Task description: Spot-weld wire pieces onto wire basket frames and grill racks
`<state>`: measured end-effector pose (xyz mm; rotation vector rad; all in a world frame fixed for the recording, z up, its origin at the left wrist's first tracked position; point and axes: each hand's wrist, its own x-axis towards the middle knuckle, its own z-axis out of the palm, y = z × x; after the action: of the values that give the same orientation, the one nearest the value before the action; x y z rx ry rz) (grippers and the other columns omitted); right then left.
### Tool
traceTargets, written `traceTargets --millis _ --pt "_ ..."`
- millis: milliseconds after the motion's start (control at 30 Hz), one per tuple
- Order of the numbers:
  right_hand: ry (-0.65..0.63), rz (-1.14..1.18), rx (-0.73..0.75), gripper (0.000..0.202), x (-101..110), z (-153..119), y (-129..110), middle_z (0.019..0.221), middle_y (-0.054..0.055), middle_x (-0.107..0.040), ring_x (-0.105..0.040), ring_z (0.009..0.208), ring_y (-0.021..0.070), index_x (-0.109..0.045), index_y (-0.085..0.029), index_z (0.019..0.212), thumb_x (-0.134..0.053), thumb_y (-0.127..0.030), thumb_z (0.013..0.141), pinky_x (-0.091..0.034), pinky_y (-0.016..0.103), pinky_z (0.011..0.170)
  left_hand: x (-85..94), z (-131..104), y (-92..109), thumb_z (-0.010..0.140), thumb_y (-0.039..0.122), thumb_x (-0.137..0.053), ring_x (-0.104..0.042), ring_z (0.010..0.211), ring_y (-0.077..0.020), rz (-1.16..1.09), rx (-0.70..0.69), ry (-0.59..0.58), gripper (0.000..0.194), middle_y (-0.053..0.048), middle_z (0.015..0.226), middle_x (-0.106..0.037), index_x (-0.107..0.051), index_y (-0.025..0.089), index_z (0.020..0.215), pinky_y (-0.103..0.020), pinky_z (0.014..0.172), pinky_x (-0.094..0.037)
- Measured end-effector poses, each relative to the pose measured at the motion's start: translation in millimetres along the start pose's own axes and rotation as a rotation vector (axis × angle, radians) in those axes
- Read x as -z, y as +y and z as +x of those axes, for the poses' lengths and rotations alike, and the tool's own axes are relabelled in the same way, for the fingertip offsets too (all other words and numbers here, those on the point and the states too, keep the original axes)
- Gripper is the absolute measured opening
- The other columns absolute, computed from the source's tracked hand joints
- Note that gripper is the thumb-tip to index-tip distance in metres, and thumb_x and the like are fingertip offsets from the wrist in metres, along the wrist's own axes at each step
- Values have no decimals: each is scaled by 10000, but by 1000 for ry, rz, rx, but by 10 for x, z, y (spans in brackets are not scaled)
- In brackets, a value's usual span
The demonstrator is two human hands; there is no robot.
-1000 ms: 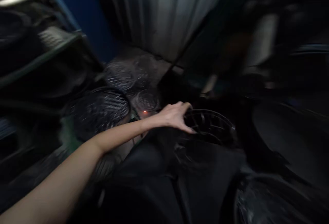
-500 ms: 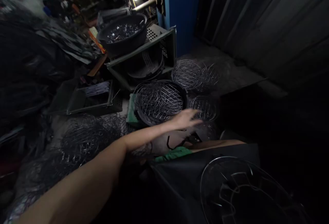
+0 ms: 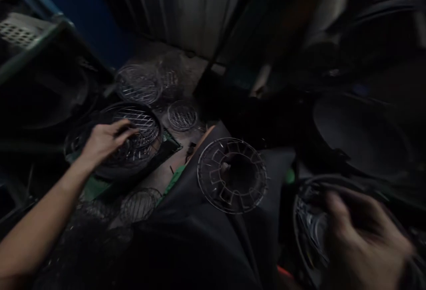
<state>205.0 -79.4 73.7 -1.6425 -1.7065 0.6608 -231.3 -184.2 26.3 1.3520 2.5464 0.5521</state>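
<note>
My left hand (image 3: pixel 108 140) is over the dark tub of round wire grilles (image 3: pixel 141 123) on the left, its fingers partly bent and apart, with nothing visible in them. On the dark cloth over my lap lies a round wire frame (image 3: pixel 232 176) with an inner ring of bent wire. At the lower right, my right hand (image 3: pixel 361 232) is blurred over a dark container (image 3: pixel 301 236) of shiny wire pieces; its fingertips are partly hidden, so what they hold, if anything, cannot be made out.
More round wire grilles (image 3: pixel 139 85) lie on the floor beyond the tub, with a smaller one (image 3: pixel 182 115) nearer. A large dark basin (image 3: pixel 362 134) is at the right. A green-edged crate (image 3: pixel 36 45) stands at the upper left, and a corrugated wall (image 3: pixel 186 10) rises behind.
The view has swung to the right. My left hand is now over the tub of grilles instead of at its right side. My right hand and the container below it have come into view.
</note>
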Motion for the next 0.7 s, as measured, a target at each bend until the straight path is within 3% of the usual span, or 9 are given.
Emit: traceTargets --millis 67,133,200,300,400,467,533,600,700 --pt "-80 67 33 201 -124 3 -31 925 31 -656 -612 864 201 -664 -262 965 -618 -402 827 -502 344 784 173 97 507 799 498 -560 -628 749 -136 -187 -110 31 264 81 817 -658 -630 272 916 -304 741 -509" --pt "-261 186 138 335 -306 11 -119 1063 44 -647 -604 973 221 -611 -276 1135 -600 -414 831 -493 375 839 200 146 1094 804 457 -596 -584 559 -90 -389 -217 -120 251 61 663 -631 -638 218 868 -220 579 -490" --pt "-388 298 206 520 -476 -1 -202 1192 62 -602 -568 1078 235 -469 -285 1321 -579 -434 835 -474 408 891 64 184 1643 811 444 -597 -558 498 -82 -533 -333 -392 273 41 622 -621 -636 183 883 -197 498 -459" --pt "-249 363 101 431 -633 -20 -166 1194 61 -602 -563 1092 217 -512 -276 1283 -527 -407 872 -467 390 907 -258 251 2196 815 461 -584 -625 671 -112 -576 -578 -679 314 -5 784 -676 -651 166 900 -223 641 -499" --pt "-4 381 -166 312 -680 21 88 900 40 -661 -633 780 158 -643 -223 1074 -533 -422 860 -518 288 690 -511 304 2331 811 492 -575 -629 904 -155 -569 -615 -706 419 -19 994 -672 -579 208 1119 -268 812 -488" --pt "43 449 -360 392 -691 70 301 680 -6 -597 -543 501 108 -619 -201 1112 -549 -464 829 -442 223 456 -647 329 2245 839 501 -527 -634 892 -154 -560 -531 -745 469 -22 991 -671 -511 213 1209 -284 815 -489" --pt "52 465 -455 455 -714 119 485 594 -31 -538 -454 397 93 -583 -180 1165 -538 -470 817 -372 210 378 -780 343 2114 863 464 -501 -645 771 -138 -541 -464 -813 445 -12 896 -681 -502 199 1221 -278 756 -503" --pt "41 341 -406 429 -748 156 617 645 3 -582 -503 450 118 -601 -165 1135 -516 -444 821 -430 246 442 -912 342 2015 863 401 -517 -641 720 -134 -483 -458 -782 405 -8 884 -684 -525 201 1214 -278 737 -507" --pt "16 51 -211 347 -786 181 723 885 83 -664 -620 740 200 -651 -171 1037 -475 -393 837 -499 341 702 -1085 321 1986 875 315 -499 -639 871 -164 -341 -544 -566 316 -21 999 -677 -602 221 1159 -306 850 -484"
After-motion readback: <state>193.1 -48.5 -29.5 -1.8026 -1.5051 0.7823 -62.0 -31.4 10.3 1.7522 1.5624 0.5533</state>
